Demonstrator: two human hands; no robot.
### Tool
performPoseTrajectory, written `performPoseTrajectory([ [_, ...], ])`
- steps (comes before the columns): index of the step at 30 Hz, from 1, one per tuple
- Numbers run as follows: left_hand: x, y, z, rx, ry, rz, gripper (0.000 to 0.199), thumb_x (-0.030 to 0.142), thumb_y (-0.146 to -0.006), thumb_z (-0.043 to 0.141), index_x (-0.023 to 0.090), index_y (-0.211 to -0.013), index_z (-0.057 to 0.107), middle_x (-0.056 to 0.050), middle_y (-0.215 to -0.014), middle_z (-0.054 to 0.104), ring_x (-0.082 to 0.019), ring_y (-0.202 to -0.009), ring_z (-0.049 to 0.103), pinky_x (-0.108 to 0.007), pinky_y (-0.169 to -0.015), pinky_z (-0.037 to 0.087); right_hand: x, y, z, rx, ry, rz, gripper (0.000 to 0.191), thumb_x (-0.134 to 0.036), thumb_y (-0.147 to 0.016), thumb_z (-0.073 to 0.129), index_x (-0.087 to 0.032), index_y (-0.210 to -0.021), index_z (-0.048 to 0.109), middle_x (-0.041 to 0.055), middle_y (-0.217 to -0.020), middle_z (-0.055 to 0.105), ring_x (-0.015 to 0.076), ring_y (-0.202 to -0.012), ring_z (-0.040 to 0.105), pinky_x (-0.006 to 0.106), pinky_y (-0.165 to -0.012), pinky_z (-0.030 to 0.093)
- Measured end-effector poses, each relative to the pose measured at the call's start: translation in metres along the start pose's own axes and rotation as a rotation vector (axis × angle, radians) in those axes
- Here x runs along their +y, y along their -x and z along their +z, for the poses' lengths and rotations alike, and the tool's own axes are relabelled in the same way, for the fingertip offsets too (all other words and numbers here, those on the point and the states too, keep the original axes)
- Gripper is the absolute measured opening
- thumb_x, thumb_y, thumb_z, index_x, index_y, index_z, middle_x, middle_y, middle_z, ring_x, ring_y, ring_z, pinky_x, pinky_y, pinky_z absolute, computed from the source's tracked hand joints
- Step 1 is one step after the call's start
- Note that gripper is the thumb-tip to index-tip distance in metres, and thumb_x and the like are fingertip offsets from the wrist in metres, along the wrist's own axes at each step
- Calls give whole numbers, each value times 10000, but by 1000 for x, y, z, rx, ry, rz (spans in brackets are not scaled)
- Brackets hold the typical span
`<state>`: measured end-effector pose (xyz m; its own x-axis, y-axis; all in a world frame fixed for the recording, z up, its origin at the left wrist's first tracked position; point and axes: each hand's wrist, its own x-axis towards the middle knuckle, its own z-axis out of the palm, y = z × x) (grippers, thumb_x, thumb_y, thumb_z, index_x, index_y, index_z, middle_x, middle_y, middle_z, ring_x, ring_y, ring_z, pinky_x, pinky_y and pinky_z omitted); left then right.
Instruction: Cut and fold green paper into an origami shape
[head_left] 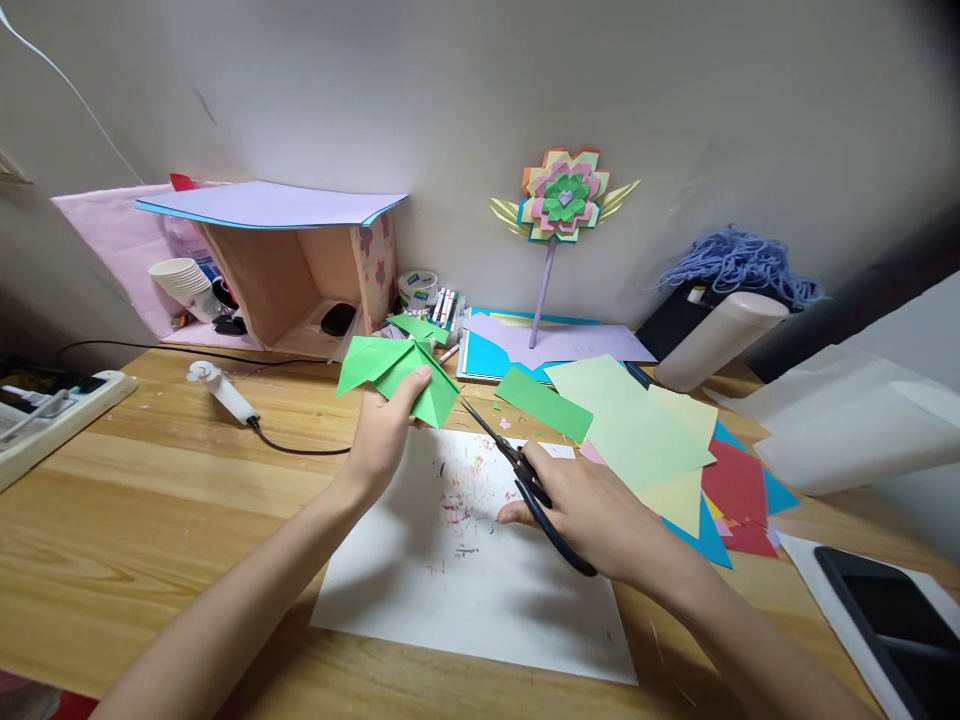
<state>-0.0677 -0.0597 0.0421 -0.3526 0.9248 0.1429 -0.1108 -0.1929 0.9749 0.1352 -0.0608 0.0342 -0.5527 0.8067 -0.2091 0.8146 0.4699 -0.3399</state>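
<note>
My left hand (386, 430) pinches a folded piece of green paper (367, 362), thumb on top, raised over the far edge of a white sheet (472, 610). Black-handled scissors (517, 465) are in my right hand (581, 505), blades pointing away and to the left. Their tips lie close to the paper's right corner; whether they touch it, I cannot tell. Coloured marks cover the sheet's middle. To the right of the blades rests a green paper strip (545, 404). Small paper scraps (505, 424) are scattered near the tips.
A layered paper flower (565, 198) stands against the wall. Pale and coloured paper sheets (637, 425) pile at right, near a phone (892, 620). At left are a glue gun (225, 393) with its cord and an open box (289, 280). A cylinder (720, 340) stands at back right.
</note>
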Motion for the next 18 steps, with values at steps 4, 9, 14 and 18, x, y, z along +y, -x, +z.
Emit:
performPoseTrajectory([
  [4,1,3,2,-4,-11,2,244,308,-730,599,185,-605,429,63,-528,406,-69,-463,378,-195,-440,314,-3,1,-1,14,-12,7,465,-677,-784,369,-219,-704,362,27,-640,594,202,-549,518,270,-494,271],
  [9,1,6,4,-16,-66,-21,230,324,-731,589,189,-606,451,51,-529,417,-87,-481,398,-214,-468,335,-4,0,-2,38,-42,0,458,-666,-791,366,-217,-698,369,13,-600,563,169,-493,465,267,-477,257],
  [14,1,7,3,-45,-66,-36,253,321,-728,600,194,-583,436,49,-517,407,-85,-462,385,-216,-439,316,-3,1,-4,-8,-84,6,448,-659,-789,387,-219,-702,369,7,-605,557,171,-517,465,258,-480,264],
  [18,4,8,4,-61,-74,-90,285,309,-720,603,183,-539,421,51,-483,396,-78,-442,376,-209,-418,301,1,3,-5,-52,-212,-27,417,-626,-807,404,-217,-728,408,13,-683,579,170,-587,501,254,-520,315],
])
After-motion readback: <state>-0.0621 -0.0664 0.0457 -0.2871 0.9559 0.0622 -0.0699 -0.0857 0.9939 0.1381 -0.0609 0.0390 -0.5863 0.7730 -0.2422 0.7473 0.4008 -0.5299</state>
